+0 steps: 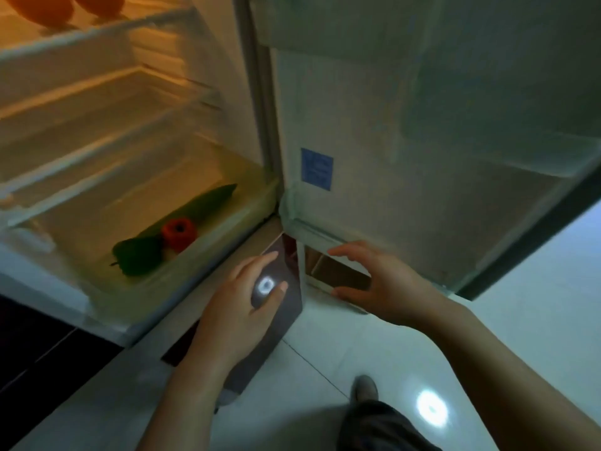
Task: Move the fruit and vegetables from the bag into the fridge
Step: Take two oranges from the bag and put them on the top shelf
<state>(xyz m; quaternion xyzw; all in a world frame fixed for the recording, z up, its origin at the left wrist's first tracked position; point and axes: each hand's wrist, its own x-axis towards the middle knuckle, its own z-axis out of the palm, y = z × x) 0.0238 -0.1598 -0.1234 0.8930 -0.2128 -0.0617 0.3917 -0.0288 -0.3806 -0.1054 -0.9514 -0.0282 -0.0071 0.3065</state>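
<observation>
Your left hand (240, 307): fingers straight and slightly spread, palm down over the glossy dark face of the brown bag (291, 315). It grips nothing, and you cannot tell whether the fingertips press on the bag or hang just above it.
Your right hand (380, 278): thumb and fingers set wide apart in a broad C, holding nothing. It reaches at the part of the bag that shows under the lower edge of the fridge door (422, 157). Contact cannot be made out.
Bag: on the floor (487, 320) between the fridge body and the open door, between your two hands. A round glare of light sits on its face beside your left fingers.
Crisper drawer (221, 242): pulled out at the bottom of the fridge, to the left of your left hand.
Vegetables in the drawer: a green pepper (138, 255) nearest you, a red pepper (179, 232) touching it, and a cucumber (201, 203) lying behind both.
Top shelf: orange fruit (48, 8), blurred, at the upper left edge.
Door: a blue sticker (317, 169) on its inner face.
Below you: one shoe (366, 387) on the pale tiles.
</observation>
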